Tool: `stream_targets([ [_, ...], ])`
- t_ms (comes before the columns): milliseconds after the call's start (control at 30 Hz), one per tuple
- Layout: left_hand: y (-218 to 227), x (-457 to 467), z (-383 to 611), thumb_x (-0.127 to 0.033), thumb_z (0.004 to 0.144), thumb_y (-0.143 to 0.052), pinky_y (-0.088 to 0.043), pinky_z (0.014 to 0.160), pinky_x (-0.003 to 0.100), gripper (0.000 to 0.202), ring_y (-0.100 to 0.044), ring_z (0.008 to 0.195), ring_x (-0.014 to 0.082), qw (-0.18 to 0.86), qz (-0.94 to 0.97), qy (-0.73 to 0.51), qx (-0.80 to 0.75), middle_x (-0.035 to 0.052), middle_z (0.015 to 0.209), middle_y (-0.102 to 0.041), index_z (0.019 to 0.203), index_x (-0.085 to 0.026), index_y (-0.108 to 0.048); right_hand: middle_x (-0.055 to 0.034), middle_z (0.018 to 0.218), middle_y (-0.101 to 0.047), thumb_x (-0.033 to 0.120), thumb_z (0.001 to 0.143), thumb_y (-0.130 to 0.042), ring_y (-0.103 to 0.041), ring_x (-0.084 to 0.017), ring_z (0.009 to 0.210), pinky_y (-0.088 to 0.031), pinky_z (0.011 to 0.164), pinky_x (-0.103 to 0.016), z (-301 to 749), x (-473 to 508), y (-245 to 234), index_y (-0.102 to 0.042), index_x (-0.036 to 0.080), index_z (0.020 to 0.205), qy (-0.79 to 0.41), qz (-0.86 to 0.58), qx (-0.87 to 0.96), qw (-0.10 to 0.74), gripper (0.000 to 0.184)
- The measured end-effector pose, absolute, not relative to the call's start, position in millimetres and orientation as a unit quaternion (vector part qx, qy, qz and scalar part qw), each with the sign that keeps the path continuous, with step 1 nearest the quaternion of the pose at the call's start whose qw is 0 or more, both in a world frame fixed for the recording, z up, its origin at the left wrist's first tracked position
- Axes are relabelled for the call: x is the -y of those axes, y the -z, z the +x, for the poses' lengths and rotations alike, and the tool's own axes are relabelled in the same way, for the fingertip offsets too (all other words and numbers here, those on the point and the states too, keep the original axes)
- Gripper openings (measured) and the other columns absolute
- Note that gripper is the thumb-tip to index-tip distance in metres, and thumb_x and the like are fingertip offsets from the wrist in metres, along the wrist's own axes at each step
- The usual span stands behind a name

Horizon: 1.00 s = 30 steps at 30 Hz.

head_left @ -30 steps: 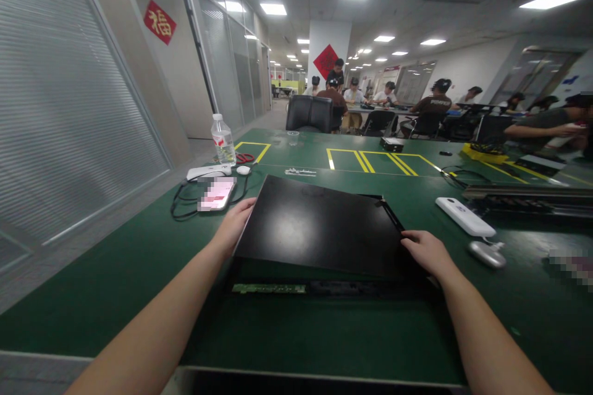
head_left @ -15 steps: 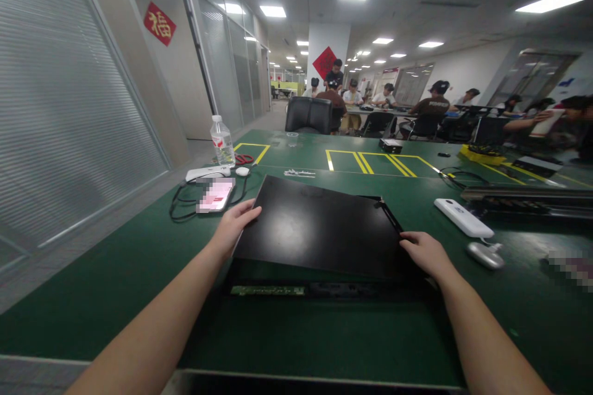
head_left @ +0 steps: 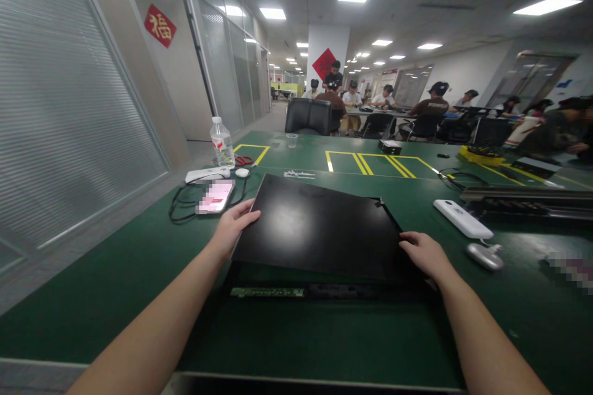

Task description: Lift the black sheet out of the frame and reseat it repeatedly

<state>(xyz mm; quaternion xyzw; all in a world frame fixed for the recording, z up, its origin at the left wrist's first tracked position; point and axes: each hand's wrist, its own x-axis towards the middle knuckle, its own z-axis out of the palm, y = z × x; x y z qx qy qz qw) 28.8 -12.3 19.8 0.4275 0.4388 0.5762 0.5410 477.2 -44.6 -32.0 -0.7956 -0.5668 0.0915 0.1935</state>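
A flat black panel (head_left: 315,228) lies tilted over a dark frame with a green circuit strip (head_left: 267,291) on the green table (head_left: 115,271). Its near edge is raised above the frame. My left hand (head_left: 234,226) grips the panel's left edge, thumb on top. My right hand (head_left: 424,253) grips the near right corner, fingers curled over the edge.
A phone (head_left: 215,195), cables, a white device (head_left: 208,174), a water bottle (head_left: 222,141) and red scissors lie at the left. A white remote-like device (head_left: 463,218) and a grey mouse (head_left: 485,255) lie right. Several people sit at tables behind; a black chair (head_left: 309,115) stands opposite.
My left thumb has slid a little further onto the panel. The panel's near edge has risen slightly. The hands otherwise stay in place.
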Motion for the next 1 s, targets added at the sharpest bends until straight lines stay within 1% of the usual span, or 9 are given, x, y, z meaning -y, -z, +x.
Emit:
stream_targets([
  [233,-20.9,14.6,28.8,-0.035,0.051,-0.09,-0.055,0.088,0.037,0.059,-0.07,0.1,0.0325,0.539,0.444,-0.58,-0.42,0.0087,0.101,-0.078,0.106,-0.017,-0.075,-0.0122,0.113,-0.071,0.032,0.08,-0.054,-0.066,-0.025,0.101,-0.049,0.084,-0.033,477.2,45.1,32.9,-0.07,0.015,0.114,-0.104,-0.8,0.548,0.221,0.041],
  [367,-17.0,13.1,27.4,-0.035,0.054,-0.089,-0.054,0.091,0.038,0.062,-0.069,0.104,0.0328,0.527,0.455,-0.59,-0.408,0.0101,0.107,-0.077,0.111,-0.015,-0.074,-0.0114,0.109,-0.071,0.032,0.08,-0.055,-0.066,-0.024,0.098,-0.049,0.084,-0.032,474.3,45.3,31.1,-0.069,0.015,0.117,-0.111,-0.801,0.53,0.254,0.043],
  [467,-15.2,12.7,26.7,-0.036,0.056,-0.088,-0.053,0.095,0.041,0.062,-0.068,0.107,0.0331,0.518,0.466,-0.597,-0.398,0.0108,0.111,-0.076,0.113,-0.015,-0.074,-0.013,0.107,-0.072,0.035,0.081,-0.054,-0.066,-0.026,0.097,-0.049,0.084,-0.034,471.8,45.3,28.3,-0.069,0.013,0.119,-0.12,-0.805,0.515,0.271,0.046],
  [533,-14.6,12.7,26.5,-0.037,0.057,-0.089,-0.051,0.097,0.042,0.062,-0.067,0.109,0.0332,0.513,0.472,-0.603,-0.388,0.0113,0.112,-0.076,0.113,-0.016,-0.074,-0.0146,0.108,-0.072,0.038,0.083,-0.052,-0.066,-0.027,0.098,-0.049,0.084,-0.035,470.9,45.3,27.0,-0.07,0.011,0.117,-0.131,-0.802,0.51,0.282,0.047],
  [633,-13.9,12.3,26.4,-0.037,0.057,-0.089,-0.05,0.1,0.042,0.062,-0.067,0.111,0.0331,0.505,0.481,-0.612,-0.374,0.0117,0.114,-0.075,0.114,-0.016,-0.074,-0.0143,0.107,-0.072,0.04,0.084,-0.05,-0.066,-0.028,0.099,-0.048,0.085,-0.036,470.7,45.1,26.0,-0.073,0.014,0.109,-0.152,-0.793,0.501,0.312,0.043],
  [733,-12.7,11.0,26.4,-0.037,0.058,-0.089,-0.049,0.101,0.042,0.062,-0.067,0.111,0.0323,0.501,0.482,-0.614,-0.373,0.0112,0.115,-0.075,0.115,-0.017,-0.074,-0.0144,0.104,-0.073,0.04,0.079,-0.056,-0.066,-0.03,0.1,-0.048,0.088,-0.039,471.5,44.4,25.7,-0.075,0.016,0.098,-0.175,-0.788,0.466,0.362,0.036],
  [867,-12.2,9.7,24.9,-0.039,0.056,-0.089,-0.049,0.101,0.043,0.065,-0.067,0.11,0.0331,0.494,0.475,-0.618,-0.385,0.011,0.113,-0.075,0.116,-0.017,-0.074,-0.0111,0.103,-0.074,0.038,0.065,-0.069,-0.064,-0.03,0.105,-0.047,0.091,-0.041,473.9,43.4,26.0,-0.075,0.019,0.082,-0.251,-0.744,0.386,0.484,0.026],
  [933,-13.4,9.2,22.3,-0.038,0.056,-0.089,-0.048,0.101,0.042,0.064,-0.067,0.11,0.0326,0.489,0.475,-0.621,-0.387,0.0099,0.112,-0.076,0.114,-0.018,-0.074,-0.0093,0.1,-0.075,0.036,0.059,-0.073,-0.064,-0.03,0.106,-0.048,0.089,-0.041,474.7,44.3,24.7,-0.075,0.02,0.082,-0.286,-0.71,0.348,0.541,0.028],
  [1000,-15.1,7.8,18.0,-0.037,0.057,-0.088,-0.048,0.101,0.04,0.061,-0.067,0.109,0.0314,0.489,0.475,-0.62,-0.389,0.0083,0.11,-0.076,0.114,-0.019,-0.075,-0.0083,0.097,-0.075,0.033,0.055,-0.076,-0.065,-0.029,0.103,-0.049,0.084,-0.039,474.0,47.0,20.2,-0.075,0.019,0.086,-0.324,-0.671,0.319,0.586,0.035],
])
